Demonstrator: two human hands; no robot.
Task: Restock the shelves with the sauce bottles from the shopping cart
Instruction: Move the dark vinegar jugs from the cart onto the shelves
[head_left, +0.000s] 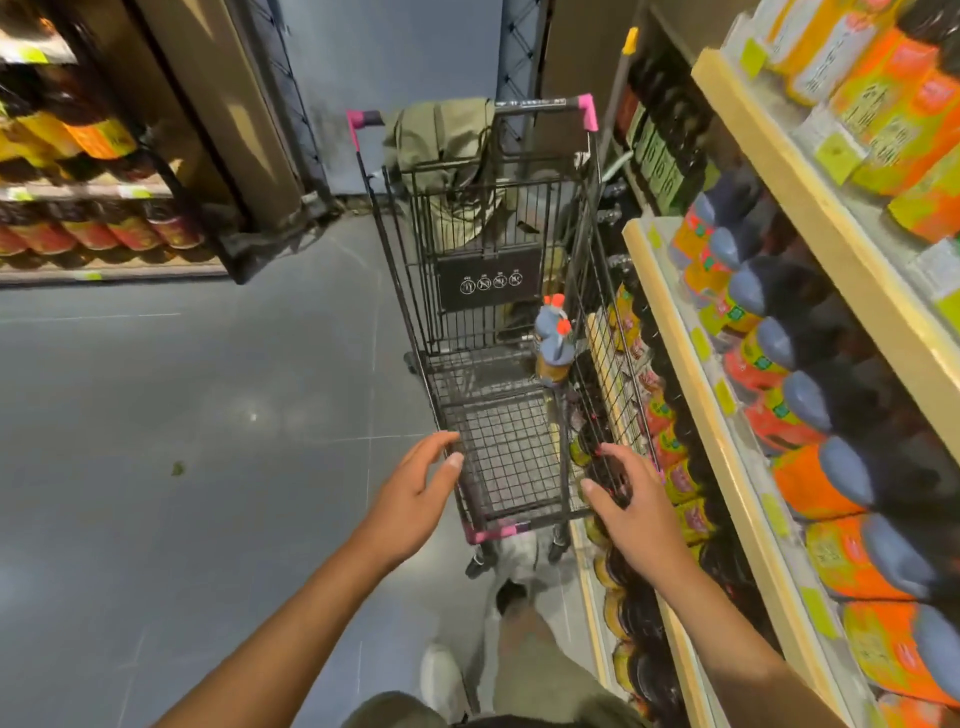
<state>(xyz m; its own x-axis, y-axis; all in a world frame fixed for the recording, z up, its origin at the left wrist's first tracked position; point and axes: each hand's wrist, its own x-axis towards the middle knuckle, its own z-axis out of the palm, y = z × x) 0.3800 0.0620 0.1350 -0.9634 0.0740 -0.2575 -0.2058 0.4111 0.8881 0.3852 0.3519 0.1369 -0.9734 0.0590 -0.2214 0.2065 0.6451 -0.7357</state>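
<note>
1. The shelves (675, 301) run down the right side and are packed with bottles. The cart sits just beside them. If it rolls that way, it could bump the low bottles.
2. The cart (524, 519) is on wheels, with a green jacket (441, 140) over its far end. A push on its near edge could make it roll away.
3. The left hand (415, 493) is wide open and holds nothing. It is at the cart's near left corner.
4. The right hand (631, 512) is wide open too and holds nothing. It is by the near right corner. I cannot tell if either hand touches the wire.
5. Two sauce bottles (555, 343) stand by the cart's right side, about halfway along. They are tall, so a jolt could tip them over.
</note>
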